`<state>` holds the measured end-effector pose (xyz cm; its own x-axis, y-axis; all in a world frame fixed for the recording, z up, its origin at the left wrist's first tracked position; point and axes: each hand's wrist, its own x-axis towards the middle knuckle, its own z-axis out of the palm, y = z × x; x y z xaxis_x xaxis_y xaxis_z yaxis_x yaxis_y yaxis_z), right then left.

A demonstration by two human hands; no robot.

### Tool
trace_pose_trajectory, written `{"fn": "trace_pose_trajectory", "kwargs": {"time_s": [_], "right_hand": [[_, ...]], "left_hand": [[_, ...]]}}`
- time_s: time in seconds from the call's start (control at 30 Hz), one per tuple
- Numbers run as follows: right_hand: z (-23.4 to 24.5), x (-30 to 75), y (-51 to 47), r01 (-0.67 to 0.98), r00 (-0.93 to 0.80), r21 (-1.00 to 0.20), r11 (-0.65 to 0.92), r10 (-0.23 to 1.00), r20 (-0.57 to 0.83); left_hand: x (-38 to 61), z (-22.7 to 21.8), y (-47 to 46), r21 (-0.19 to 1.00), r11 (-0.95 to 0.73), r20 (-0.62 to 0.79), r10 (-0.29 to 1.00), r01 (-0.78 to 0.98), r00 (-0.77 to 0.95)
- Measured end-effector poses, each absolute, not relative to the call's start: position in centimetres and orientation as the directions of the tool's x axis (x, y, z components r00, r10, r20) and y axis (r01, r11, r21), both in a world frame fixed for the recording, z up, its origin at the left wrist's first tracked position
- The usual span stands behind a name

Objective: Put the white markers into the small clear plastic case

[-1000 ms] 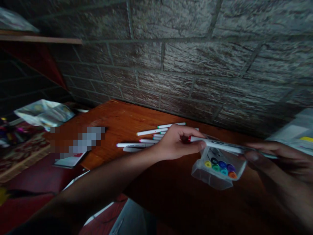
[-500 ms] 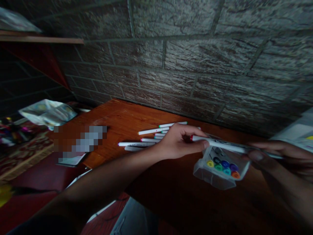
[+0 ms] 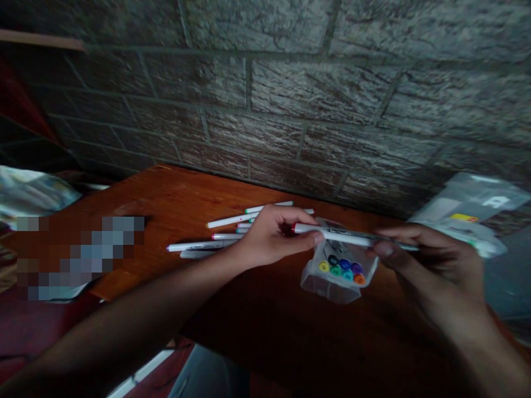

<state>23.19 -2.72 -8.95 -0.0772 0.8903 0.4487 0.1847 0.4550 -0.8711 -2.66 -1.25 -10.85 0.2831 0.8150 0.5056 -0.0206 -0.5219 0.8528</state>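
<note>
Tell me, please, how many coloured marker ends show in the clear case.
7: black, blue, purple ends in the upper row; yellow, green, cyan, orange ends below. More may be hidden.

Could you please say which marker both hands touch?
The red-ended marker in front of the clear case; other markers lie on the table or inside that case.
</note>
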Motion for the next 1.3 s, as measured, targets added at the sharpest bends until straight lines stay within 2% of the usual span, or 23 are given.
{"fn": "trace_pose_trajectory", "kwargs": {"time_s": [0.17,0.4,0.6,0.8,1.3], "right_hand": [[-9.06,22.73,-2.48,0.101,-0.115,-0.861,0.498,0.866,0.487],[-9.02,22.71,-2.48,0.073,-0.111,-0.865,0.496,0.866,0.487],[-9.19,22.9,-2.47,0.078,-0.111,-0.866,0.493,0.868,0.484],[-9.15,22.73,-2.43,0.082,-0.122,-0.856,0.51,0.858,0.499],[-8.66,22.32,-2.66,0.155,-0.101,-0.813,0.561,0.828,0.551]], "left_hand": [[-2.7,-10.85,-1.26,0.835,-0.549,0.52,0.809,0.036,0.274],[-3.01,-11.14,-1.28,0.853,-0.521,0.489,0.819,0.035,0.3],[-3.05,-11.13,-1.32,0.863,-0.504,0.472,0.826,0.029,0.307],[-2.78,-11.08,-1.21,0.843,-0.529,0.489,0.828,0.094,0.274],[-2.9,-11.25,-1.15,0.851,-0.52,0.485,0.832,0.075,0.27]]}}
